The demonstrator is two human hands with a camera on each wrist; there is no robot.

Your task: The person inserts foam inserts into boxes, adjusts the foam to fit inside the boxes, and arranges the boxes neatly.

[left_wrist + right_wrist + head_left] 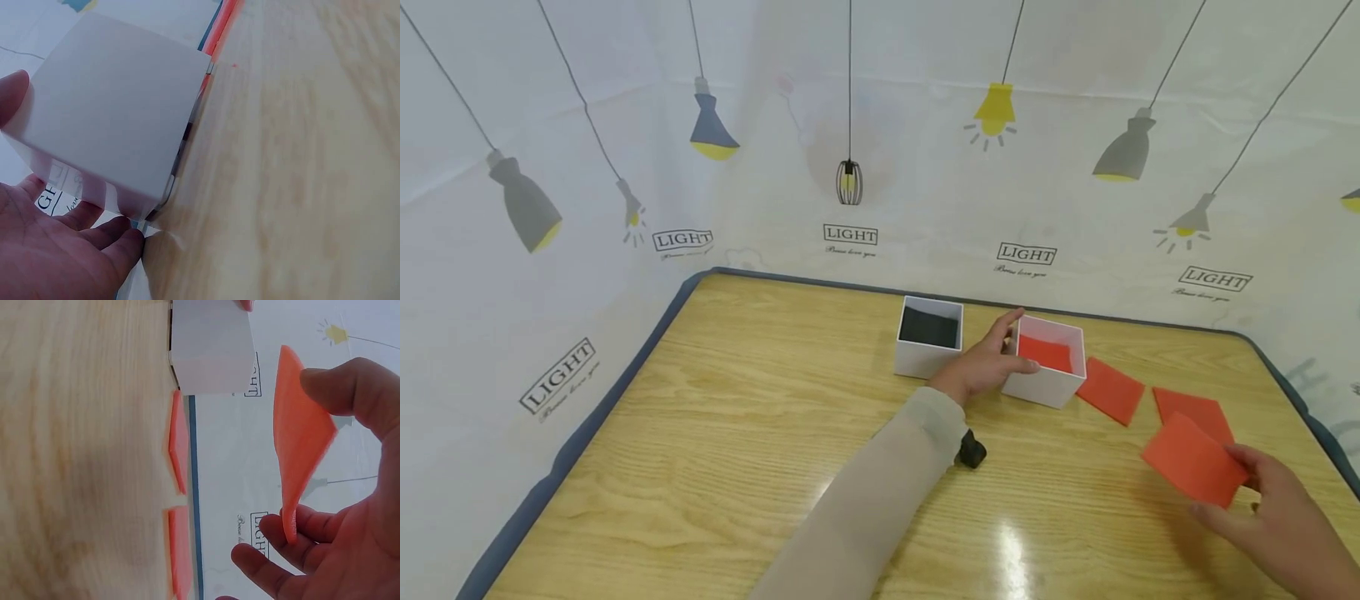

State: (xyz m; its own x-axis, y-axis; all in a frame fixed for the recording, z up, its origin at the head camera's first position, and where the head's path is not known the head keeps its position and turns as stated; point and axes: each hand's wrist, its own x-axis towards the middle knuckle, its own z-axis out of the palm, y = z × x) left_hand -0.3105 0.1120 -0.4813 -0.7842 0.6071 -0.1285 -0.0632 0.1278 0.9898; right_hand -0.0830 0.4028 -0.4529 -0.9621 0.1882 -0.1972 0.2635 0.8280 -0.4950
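Note:
My left hand (pixel 985 367) holds a white square box (pixel 1043 388) by its left side, the thumb over the front rim and the fingers along the side wall. Inside that box lies a red sheet (pixel 1047 353). In the left wrist view the box's plain wall (pixel 119 106) sits between thumb and fingers. Over at the right, my right hand (pixel 1281 508) pinches a red felt-like square (pixel 1195 460) above the table. The right wrist view shows this square (pixel 300 431) slightly bent between thumb and fingers.
Two more red squares lie on the wooden table (pixel 737 433): one (pixel 1111 390) beside the box, another (pixel 1195 408) farther right. A second white box (pixel 917 360) with dark sheets (pixel 929 327) stands left. A small black object (pixel 972 450) shows by my left wrist.

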